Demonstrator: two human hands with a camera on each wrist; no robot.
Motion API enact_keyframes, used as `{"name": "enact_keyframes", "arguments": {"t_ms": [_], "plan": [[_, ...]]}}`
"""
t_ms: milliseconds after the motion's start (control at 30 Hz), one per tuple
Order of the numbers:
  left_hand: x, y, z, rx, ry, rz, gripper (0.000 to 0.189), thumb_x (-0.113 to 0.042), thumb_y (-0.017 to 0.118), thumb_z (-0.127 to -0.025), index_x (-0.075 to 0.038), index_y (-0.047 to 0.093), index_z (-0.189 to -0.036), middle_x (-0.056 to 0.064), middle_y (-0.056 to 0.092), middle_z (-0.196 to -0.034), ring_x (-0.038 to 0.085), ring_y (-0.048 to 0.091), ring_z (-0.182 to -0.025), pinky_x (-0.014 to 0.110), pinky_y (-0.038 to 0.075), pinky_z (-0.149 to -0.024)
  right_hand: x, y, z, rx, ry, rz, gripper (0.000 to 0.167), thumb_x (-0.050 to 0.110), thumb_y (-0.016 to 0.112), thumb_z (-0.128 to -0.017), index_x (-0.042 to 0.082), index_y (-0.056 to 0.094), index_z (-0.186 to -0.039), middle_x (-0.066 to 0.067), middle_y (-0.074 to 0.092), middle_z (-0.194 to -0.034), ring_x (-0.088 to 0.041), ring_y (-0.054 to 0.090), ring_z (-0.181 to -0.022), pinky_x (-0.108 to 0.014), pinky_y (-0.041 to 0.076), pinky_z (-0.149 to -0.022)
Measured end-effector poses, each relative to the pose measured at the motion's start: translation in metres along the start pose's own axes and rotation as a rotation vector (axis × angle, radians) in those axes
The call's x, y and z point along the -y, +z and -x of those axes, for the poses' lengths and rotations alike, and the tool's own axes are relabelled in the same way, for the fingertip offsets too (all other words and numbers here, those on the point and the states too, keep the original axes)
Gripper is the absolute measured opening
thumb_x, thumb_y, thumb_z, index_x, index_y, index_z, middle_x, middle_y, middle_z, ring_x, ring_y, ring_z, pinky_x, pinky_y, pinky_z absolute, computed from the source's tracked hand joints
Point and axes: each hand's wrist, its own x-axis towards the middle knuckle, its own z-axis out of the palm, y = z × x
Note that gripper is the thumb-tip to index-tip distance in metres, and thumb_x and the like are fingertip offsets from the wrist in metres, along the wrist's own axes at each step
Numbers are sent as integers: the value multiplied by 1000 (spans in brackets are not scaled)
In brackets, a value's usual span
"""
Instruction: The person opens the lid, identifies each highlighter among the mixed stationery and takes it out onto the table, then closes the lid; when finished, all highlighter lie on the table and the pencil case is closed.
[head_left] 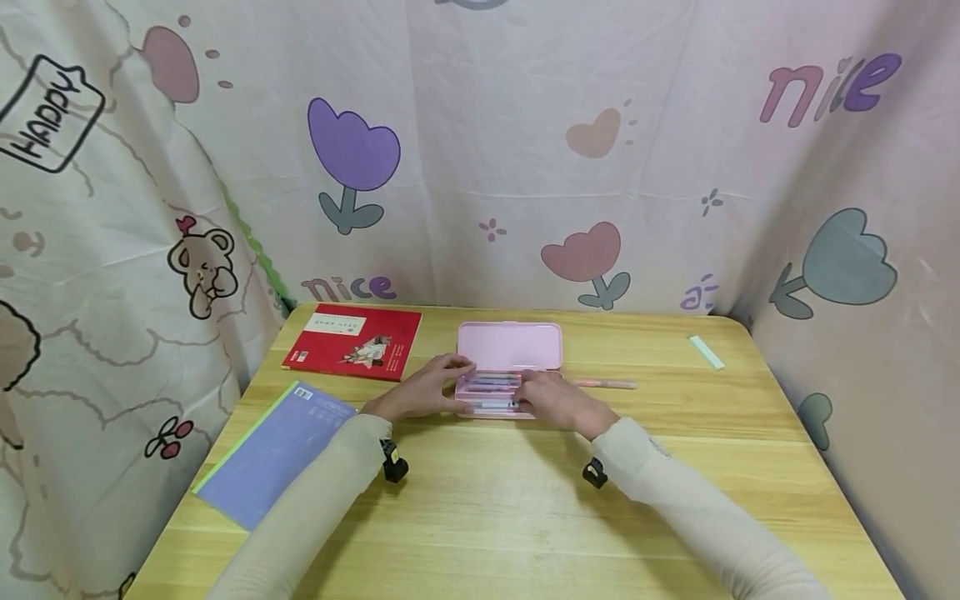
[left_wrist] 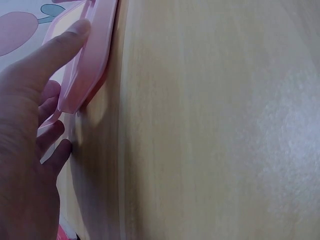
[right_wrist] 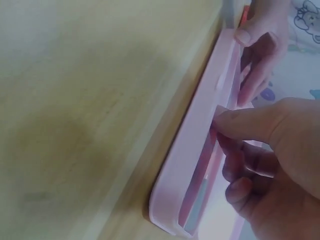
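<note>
A pink pencil case (head_left: 510,347) lies on the table with its lid tipped back and several pens (head_left: 491,405) inside. My left hand (head_left: 429,388) grips the case's left end. In the left wrist view its thumb (left_wrist: 62,47) presses the near rim, and the other fingers bend round the end. My right hand (head_left: 562,402) reaches into the right half of the case, fingers curled, and pinches at the end of a pen lying near the front wall. The right wrist view shows thumb and forefinger meeting inside the case; the pen itself is mostly hidden there.
An orange-pink pen (head_left: 606,384) lies just right of the case. Farther right is a pale green strip (head_left: 707,352). A red book (head_left: 356,342) and a purple-blue notebook (head_left: 273,454) lie at the left. A printed curtain (head_left: 480,150) hangs behind the table (head_left: 510,508).
</note>
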Motion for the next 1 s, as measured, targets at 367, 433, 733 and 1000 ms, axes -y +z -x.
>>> {"name": "enact_keyframes", "arguments": {"t_ms": [367,433,733,1000], "plan": [[0,1,0,-10,12,7,94,-55,85,-91,-16,45,-167,9,40,-170,35,33,-160,63,32,-132,-6,-1,-6,96,126,-155,9,11,75,-104,6,79,-111,-8,68,-109,-17,62,-94,-39,61,-87],[0,1,0,-12,19,5,94,-54,85,-92,-15,45,-167,9,41,-169,35,33,-159,63,31,-132,-8,-1,-7,101,129,-175,9,9,75,-103,5,78,-110,-8,67,-108,-16,61,-92,-36,61,-85],[-1,1,-1,-1,-12,14,94,-57,84,-91,-17,44,-167,9,38,-172,34,32,-161,62,32,-132,-17,4,5,-28,55,-213,4,7,73,-102,7,71,-105,-1,60,-97,-12,52,-84,-25,50,-74],[0,0,1,-1,-18,27,94,-54,85,-91,-17,43,-168,8,37,-173,36,30,-162,64,31,-132,-30,5,12,-131,13,-220,12,6,72,-104,4,73,-116,-4,71,-104,-16,68,-95,-34,63,-86]]}}
